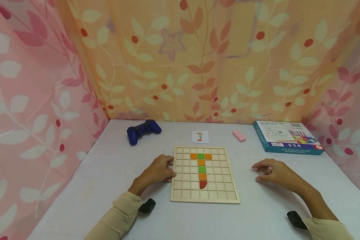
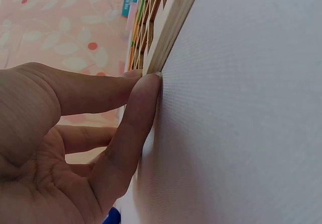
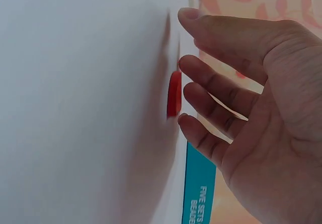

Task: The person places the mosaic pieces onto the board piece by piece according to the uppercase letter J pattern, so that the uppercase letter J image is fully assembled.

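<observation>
A light wooden grid board [image 1: 186, 196] lies on the table, holding orange and green squares in a T shape and a red quarter-round piece [image 1: 203, 184] below the stem. At its left edge, my left hand [image 1: 157, 170] pinches the rim between thumb and finger; the left wrist view shows the board's edge [image 2: 176, 25] at the fingertips. Right of the board, my right hand [image 1: 274, 173] hovers low with loosely bent fingers. Beside those fingers in the right wrist view, a loose red piece [image 3: 173, 94] lies on the table; the hand hides it in the head view.
Behind the board is a small pattern card [image 1: 200, 137] with a similar coloured figure. A pink block [image 1: 239, 136] lies to its right, and a teal-edged game box [image 1: 289, 137] farther right. At the back left sits a blue game controller [image 1: 144, 131]. Patterned cloth encloses the table's back and sides.
</observation>
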A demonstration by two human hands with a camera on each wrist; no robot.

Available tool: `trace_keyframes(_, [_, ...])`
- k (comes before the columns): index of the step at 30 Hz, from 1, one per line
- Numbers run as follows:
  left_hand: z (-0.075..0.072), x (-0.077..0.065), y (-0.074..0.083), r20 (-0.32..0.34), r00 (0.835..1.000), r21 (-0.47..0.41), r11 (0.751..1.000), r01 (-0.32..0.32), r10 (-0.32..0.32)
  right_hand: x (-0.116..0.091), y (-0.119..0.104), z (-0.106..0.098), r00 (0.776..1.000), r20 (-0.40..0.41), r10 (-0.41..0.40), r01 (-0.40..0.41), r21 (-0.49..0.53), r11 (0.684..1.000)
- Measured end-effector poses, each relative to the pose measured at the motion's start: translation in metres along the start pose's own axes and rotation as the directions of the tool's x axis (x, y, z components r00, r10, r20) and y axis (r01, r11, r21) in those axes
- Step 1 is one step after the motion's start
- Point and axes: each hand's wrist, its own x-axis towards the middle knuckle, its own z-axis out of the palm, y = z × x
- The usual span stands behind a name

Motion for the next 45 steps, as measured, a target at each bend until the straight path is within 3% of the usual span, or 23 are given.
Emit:
trace_keyframes(10, [-0.001,-0.001,0.001,0.000,1.000,0.004,1.000,-0.004,0.004,-0.017,0.018,-0.007,0.996,0.026,0.082,-0.083,0.003,0.997])
trace_keyframes(32, [0.000,-0.001,0.002,-0.005,1.000,0.010,1.000,-0.008,0.008,-0.027,0.034,-0.016,0.998,0.016,0.068,-0.067,-0.069,0.995])
trace_keyframes(38, [0.000,-0.001,0.003,-0.009,1.000,0.018,1.000,0.000,0.000,-0.025,0.029,-0.009,0.998,0.006,0.055,-0.055,-0.067,0.996])
trace_keyframes(45, [0.001,-0.001,0.003,-0.012,1.000,0.027,1.000,0.004,-0.003,-0.016,0.008,0.001,1.000,0.010,0.022,-0.022,-0.031,0.999])
